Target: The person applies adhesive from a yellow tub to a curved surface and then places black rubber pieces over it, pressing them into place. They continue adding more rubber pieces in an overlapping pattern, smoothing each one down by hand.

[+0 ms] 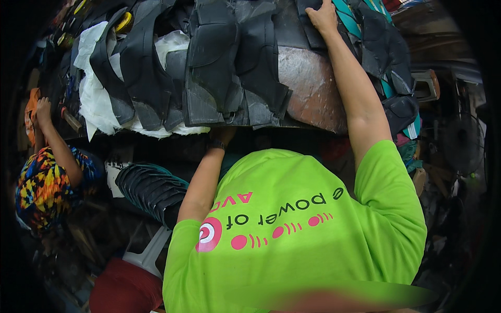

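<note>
My right hand (323, 18) reaches to the far right of the table, at the top edge of the view. Its thumb stands apart from the fingers, and it rests on black cut pieces (310, 31) beside teal-edged ones (348, 20). I see no thing lifted in it. My left hand (224, 134) is at the table's near edge, under the overhanging black pieces (211, 62); its fingers are hidden there. These flat, curved pieces look like shoe uppers and lie overlapped in a row across the table. Between my arms shows a worn brown patch of tabletop (313, 86).
White torn sheeting (96, 78) lies under the left pieces, near yellow round lids (123, 22). Below the table leans a stack of dark pieces (151, 190). A co-worker in a colourful shirt (47, 188) is at the left, a fan (462, 143) at the right. A dark red seat (125, 287) stands behind.
</note>
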A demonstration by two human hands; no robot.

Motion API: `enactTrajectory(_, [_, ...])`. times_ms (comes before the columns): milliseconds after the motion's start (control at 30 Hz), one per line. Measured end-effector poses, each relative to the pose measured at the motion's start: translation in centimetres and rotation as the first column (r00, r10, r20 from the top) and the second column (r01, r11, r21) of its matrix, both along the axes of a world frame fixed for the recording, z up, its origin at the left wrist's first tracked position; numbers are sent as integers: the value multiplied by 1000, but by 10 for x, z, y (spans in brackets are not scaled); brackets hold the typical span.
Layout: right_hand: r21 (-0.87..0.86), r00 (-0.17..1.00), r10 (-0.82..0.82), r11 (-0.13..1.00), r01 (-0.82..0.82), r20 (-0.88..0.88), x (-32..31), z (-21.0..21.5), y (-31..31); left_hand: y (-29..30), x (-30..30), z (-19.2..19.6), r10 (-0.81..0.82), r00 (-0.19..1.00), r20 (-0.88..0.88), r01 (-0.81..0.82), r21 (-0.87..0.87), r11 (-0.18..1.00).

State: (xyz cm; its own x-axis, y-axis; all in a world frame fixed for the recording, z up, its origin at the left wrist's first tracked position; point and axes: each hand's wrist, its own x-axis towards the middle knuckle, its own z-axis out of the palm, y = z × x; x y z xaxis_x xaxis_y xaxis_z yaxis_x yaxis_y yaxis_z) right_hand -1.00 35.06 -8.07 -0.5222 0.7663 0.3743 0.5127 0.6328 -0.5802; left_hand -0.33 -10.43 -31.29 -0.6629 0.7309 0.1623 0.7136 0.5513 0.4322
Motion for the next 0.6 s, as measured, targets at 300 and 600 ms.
enactTrajectory(300, [-453,922,-36,878,-156,-387,22,39,16,0,4,10,-2,991,131,9,-53,999])
enactTrajectory(600, [-171,992,114,978,-123,-60,24,40,-63,3,8,20,-18,981,194,32,-70,997])
